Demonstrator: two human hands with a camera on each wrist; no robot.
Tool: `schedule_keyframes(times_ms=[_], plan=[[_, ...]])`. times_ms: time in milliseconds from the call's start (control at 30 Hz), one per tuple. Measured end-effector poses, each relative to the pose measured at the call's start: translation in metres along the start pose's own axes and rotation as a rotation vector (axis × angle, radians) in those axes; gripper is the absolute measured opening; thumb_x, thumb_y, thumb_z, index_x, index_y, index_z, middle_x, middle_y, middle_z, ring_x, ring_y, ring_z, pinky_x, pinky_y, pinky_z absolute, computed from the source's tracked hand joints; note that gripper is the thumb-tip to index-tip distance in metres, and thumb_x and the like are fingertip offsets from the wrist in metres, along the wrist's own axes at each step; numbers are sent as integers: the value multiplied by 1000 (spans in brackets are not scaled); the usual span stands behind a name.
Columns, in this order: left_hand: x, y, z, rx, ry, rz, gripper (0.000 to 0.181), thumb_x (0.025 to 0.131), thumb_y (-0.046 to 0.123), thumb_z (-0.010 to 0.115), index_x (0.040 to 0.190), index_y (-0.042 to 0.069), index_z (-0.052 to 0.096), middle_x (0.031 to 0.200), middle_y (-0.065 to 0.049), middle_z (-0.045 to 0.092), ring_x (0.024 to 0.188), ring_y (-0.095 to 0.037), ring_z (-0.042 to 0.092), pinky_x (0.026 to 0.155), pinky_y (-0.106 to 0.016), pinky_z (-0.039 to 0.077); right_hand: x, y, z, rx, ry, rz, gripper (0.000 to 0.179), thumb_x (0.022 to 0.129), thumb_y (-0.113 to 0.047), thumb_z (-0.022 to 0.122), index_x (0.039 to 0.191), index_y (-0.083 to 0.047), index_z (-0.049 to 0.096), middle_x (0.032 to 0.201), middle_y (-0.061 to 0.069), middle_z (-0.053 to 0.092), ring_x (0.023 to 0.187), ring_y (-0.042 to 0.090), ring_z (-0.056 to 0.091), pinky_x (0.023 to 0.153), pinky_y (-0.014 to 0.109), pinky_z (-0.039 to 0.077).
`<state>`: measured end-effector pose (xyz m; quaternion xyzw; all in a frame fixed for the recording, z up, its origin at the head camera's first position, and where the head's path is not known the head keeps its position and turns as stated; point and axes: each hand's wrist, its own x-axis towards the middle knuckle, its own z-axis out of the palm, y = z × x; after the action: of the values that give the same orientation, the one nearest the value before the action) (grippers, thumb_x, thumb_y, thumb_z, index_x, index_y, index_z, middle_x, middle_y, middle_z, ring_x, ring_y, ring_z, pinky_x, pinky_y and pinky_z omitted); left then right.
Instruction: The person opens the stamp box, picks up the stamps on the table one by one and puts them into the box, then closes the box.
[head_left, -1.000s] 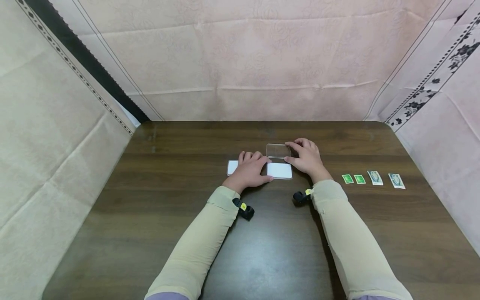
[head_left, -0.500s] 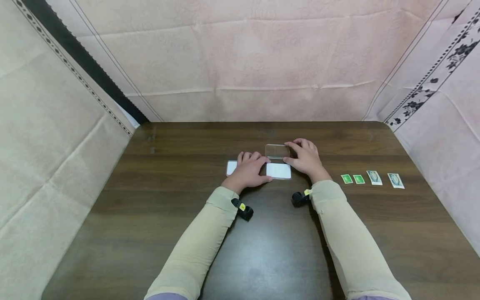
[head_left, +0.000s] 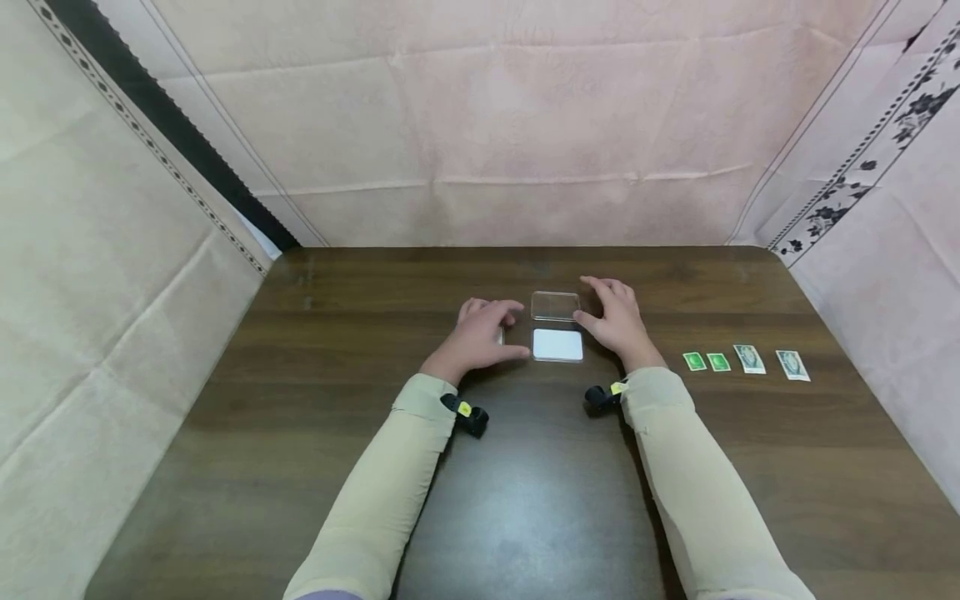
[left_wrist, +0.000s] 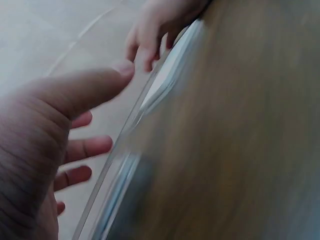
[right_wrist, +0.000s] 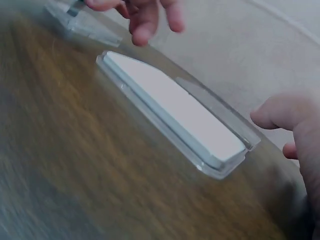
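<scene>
In the head view a clear plastic case (head_left: 557,359) lies on the table with a white slab (head_left: 557,343) in its near half. Its clear lid (head_left: 555,306) is folded back on the far side. Right of the lid is my right hand (head_left: 617,323), thumb and forefinger spread, the thumb by the lid's near corner; whether it touches is unclear. To the left, my left hand (head_left: 480,335) hovers with fingers apart and nothing gripped. A second clear case (right_wrist: 82,22), mostly hidden behind that hand in the head view, shows in the right wrist view.
On the right of the brown wooden table (head_left: 555,500) lie two small green stamp-like pieces (head_left: 695,361) and two larger pale ones (head_left: 750,358), in a row. A pale cloth (head_left: 480,125) hangs beyond the table's far edge.
My left hand has moved left off the first case and now covers most of the second one. My right forefinger has lifted away from the lid's far corner.
</scene>
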<state>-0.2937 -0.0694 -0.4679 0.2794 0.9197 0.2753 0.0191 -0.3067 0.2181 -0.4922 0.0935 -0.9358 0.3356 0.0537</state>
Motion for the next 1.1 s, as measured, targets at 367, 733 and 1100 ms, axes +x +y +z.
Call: schedule_keyframes(times_ms=[367, 733, 1100], plan=[[-37, -51, -35, -126, 66, -129, 84, 80, 52, 82, 150, 25, 46, 146, -1, 45, 136, -24, 31, 107, -53, 39, -13, -22, 11, 10, 160, -188, 49, 97, -36, 63, 140, -13, 56, 143, 18, 45, 139, 41, 30, 109, 62, 28], [-48, -70, -34, -60, -47, -194, 86, 77, 51, 85, 150, 25, 47, 156, -7, 34, 143, -33, 21, 111, -60, 30, -12, -77, 51, -227, 56, -415, 62, 94, -58, 59, 138, -15, 59, 137, 11, 51, 132, 33, 40, 119, 53, 17], [-48, -70, -34, -35, -56, -188, 69, 81, 47, 82, 142, 26, 56, 156, -4, 34, 142, -32, 21, 112, -59, 28, -12, -108, 78, -377, -86, -368, 76, 88, -72, 59, 142, -19, 57, 141, 6, 48, 139, 31, 33, 121, 58, 3]])
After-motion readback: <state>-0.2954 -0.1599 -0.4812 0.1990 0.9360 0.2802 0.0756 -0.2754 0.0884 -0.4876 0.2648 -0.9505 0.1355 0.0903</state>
